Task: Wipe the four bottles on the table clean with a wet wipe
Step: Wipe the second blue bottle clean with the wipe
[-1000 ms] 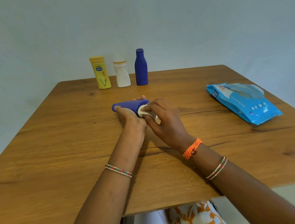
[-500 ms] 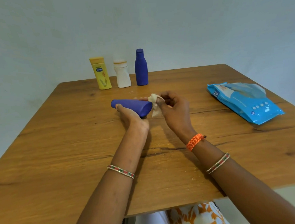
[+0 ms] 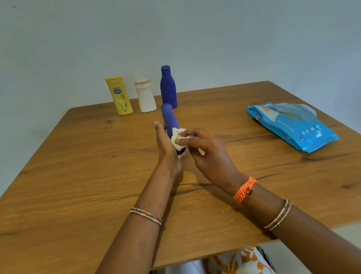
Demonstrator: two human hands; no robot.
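My left hand (image 3: 165,150) holds a blue bottle (image 3: 169,118) above the middle of the wooden table (image 3: 73,172); the bottle points away from me, cap end far. My right hand (image 3: 207,152) pinches a crumpled white wet wipe (image 3: 178,139) and presses it against the bottle's near half. At the table's far edge stand a yellow bottle (image 3: 119,96), a white bottle (image 3: 145,97) and a second blue bottle (image 3: 168,86), all upright in a row.
A blue pack of wet wipes (image 3: 290,125) lies flat on the right side of the table. A pale wall rises behind the far edge. Patterned orange and white cloth (image 3: 239,264) shows below the near edge.
The held blue bottle has turned from lying sideways, cap to the left, to pointing away from me. My right hand brought the wipe back onto the bottle's side.
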